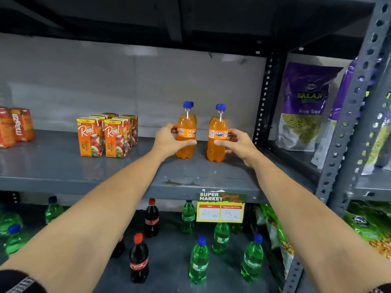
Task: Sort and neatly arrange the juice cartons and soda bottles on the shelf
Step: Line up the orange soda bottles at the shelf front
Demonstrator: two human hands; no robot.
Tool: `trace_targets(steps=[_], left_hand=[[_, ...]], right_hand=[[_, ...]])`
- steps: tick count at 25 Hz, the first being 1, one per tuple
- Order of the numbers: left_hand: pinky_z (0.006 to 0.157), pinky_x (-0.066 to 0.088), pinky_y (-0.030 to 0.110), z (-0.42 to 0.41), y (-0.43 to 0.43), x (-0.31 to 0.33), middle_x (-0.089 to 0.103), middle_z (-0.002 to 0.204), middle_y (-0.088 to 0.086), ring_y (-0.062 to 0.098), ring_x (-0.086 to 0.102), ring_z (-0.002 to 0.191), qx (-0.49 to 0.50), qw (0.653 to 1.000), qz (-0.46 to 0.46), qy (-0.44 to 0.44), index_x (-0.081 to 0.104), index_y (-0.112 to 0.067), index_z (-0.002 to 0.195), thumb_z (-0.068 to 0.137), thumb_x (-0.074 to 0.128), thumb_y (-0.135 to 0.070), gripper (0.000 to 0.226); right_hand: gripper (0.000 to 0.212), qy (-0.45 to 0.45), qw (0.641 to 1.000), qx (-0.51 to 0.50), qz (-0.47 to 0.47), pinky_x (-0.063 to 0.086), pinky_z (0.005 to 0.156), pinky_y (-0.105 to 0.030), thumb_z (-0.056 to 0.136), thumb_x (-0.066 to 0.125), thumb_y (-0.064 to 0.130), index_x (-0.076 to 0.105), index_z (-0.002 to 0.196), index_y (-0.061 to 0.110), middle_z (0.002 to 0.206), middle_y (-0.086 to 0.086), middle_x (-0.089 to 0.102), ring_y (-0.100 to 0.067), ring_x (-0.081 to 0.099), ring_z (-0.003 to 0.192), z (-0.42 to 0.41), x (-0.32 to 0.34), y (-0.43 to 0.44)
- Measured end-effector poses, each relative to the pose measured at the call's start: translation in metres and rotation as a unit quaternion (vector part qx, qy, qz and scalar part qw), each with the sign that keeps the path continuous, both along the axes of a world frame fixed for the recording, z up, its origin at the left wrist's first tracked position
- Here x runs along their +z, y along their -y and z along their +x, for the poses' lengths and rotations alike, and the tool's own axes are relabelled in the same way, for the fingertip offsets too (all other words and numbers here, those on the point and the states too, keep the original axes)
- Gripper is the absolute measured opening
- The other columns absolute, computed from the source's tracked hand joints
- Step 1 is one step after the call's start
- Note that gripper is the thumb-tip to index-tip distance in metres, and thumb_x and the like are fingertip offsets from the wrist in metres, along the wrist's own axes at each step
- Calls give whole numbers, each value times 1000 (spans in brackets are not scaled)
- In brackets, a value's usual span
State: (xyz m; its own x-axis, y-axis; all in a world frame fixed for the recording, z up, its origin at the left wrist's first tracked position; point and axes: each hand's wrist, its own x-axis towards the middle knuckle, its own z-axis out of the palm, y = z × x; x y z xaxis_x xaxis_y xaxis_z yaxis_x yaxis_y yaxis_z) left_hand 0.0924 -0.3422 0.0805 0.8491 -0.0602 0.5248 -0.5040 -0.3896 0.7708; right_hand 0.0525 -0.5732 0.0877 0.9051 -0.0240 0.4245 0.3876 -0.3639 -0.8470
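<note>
Both upright orange plastic soda bottles with blue caps are standing on the grey metal shelf [63, 166]: the left hand [169, 138] is grasping the left bottle [186, 132], the right hand [237, 142] is grasping the right bottle [218, 134], a gap separating them.

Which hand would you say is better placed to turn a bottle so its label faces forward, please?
Left hand, probably: it wraps the left orange soda bottle with the blue cap, whose label is turned sideways. The right hand holds the other orange bottle, whose label already faces front.
</note>
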Motion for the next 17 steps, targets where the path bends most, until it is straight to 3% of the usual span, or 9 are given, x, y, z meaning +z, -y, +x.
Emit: trace_targets(steps=[4, 8, 14, 17], left_hand=[[91, 49, 34, 3, -1, 0, 60, 124, 4, 17, 57, 109, -13, 1000, -9, -22, 49, -15, 128, 61, 86, -39, 80], [98, 48, 45, 1, -4, 1, 56, 129, 7, 23, 55, 117, -48, 997, -16, -60, 44, -17, 132, 64, 84, -36, 81], [90, 51, 40, -1, -3, 0, 58, 126, 6, 23, 55, 114, -38, 998, -9, -49, 50, -18, 126, 64, 84, -38, 74], [97, 49, 45, -4, 1, 1, 59, 126, 6, 24, 56, 115, -44, 998, -6, -52, 51, -16, 128, 64, 84, -37, 74]], right_hand=[[32, 7, 1000, -13, -18, 51, 59, -19, 71, 77, 31, 55, 94, 34, 94, 7, 63, -11, 62, 90, 1, 1, 0], [43, 21, 998, -44, -46, 51, 60, -22, 69, 77, 39, 52, 103, 29, 95, 10, 61, -11, 60, 90, -1, 0, -1], [53, 30, 994, -58, -84, 42, 63, -16, 67, 76, 49, 53, 110, 29, 102, 11, 60, -5, 56, 90, 1, -3, -2], [50, 29, 995, -59, -79, 45, 65, -19, 67, 76, 48, 54, 108, 31, 98, 14, 60, -5, 57, 89, 3, -3, -1]])
